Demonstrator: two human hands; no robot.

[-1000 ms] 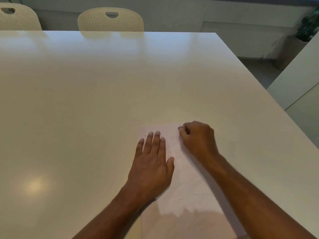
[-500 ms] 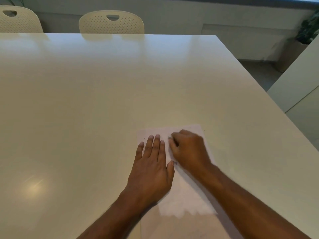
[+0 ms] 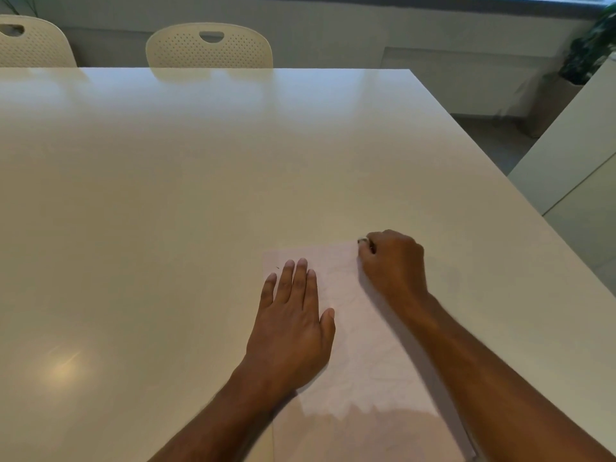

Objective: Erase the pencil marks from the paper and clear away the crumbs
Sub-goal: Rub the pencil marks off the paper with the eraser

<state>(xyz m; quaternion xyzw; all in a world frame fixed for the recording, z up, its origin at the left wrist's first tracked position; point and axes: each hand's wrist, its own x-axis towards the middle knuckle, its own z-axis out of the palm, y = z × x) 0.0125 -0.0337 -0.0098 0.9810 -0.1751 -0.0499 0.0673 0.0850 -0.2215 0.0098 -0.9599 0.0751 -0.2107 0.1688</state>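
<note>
A single wide-angle head view looks forward and steeply down from above the desk's (image 3: 200,195) near edge. It sits close over the paper (image 3: 360,345) at 6 o'clock, both forearms entering from the bottom. Two chairs (image 3: 210,46) stand far off towards 12 o'clock, the floor at 2 o'clock.

An office meeting room or similar shared work space is being suggested by the furnishings. A large, glossy cream-white rectangular table (image 3: 233,181) is being flanked on its far side by two matching cream perforated plastic chairs (image 3: 209,46), while a plain pale wall (image 3: 366,31), white cabinet fronts (image 3: 576,168) and a potted green plant (image 3: 590,51) are being seen at the right.
</note>
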